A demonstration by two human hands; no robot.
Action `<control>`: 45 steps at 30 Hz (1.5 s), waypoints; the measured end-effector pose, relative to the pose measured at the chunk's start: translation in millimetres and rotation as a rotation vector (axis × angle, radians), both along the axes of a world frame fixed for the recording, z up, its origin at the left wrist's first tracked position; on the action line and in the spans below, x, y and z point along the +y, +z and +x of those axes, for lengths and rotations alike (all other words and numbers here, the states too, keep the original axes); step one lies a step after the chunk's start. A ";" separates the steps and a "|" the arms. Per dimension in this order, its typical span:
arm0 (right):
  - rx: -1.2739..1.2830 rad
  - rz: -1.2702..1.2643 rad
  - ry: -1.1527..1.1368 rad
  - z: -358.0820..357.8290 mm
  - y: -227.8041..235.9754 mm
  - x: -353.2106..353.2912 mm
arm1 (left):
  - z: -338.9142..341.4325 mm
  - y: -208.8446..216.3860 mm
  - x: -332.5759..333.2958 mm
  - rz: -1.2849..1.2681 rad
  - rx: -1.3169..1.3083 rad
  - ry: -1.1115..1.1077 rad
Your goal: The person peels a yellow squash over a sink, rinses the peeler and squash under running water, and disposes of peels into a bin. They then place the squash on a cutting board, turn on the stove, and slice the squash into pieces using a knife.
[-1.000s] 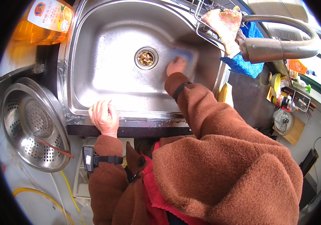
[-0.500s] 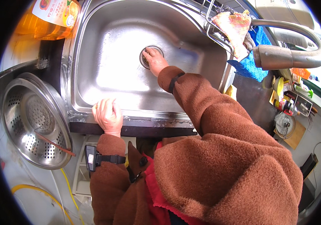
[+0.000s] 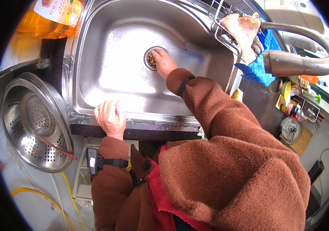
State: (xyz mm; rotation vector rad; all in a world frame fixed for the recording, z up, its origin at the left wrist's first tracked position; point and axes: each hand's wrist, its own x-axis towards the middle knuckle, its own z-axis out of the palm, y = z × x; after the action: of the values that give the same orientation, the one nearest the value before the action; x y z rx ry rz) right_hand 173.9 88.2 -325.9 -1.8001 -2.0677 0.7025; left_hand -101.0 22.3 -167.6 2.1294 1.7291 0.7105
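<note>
In the stainless steel sink, my right hand reaches down to the round drain. Its fingers are bent and close together at the drain's right side, and the fingertips are partly hidden, so what they pinch cannot be made out. Yellowish-brown scraps show in the drain opening beside them. My left hand is closed over the sink's front rim at the left, with a ring on one finger. Both arms are in brown fuzzy sleeves, and a dark strapped device sits on the left wrist.
A steel colander stands left of the sink, below a large bottle of orange liquid. At the right, a curved faucet hangs beside a wire rack with a pinkish cloth and a blue cloth.
My right hand has shifted slightly right over the drain, and its fingers have drawn closer together, uncovering scraps in the opening. My left hand stays on the rim.
</note>
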 end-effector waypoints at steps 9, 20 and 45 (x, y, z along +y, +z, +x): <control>-0.207 0.024 0.145 -21.2 -8.5 -26.6 | -0.5 0.0 -0.1 0.002 0.001 -0.003; 0.100 0.031 -0.062 -5.3 -3.9 -24.0 | -0.1 1.1 0.5 0.010 0.000 -0.010; -0.088 0.048 0.097 32.0 2.0 -32.7 | 0.8 4.1 0.8 0.012 -0.014 -0.002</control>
State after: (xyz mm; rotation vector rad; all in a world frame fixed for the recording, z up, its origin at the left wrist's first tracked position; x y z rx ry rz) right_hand 205.9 55.4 -323.9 -1.7440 -2.2221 0.6038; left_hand -100.2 23.1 -163.5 2.1282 1.7195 0.7354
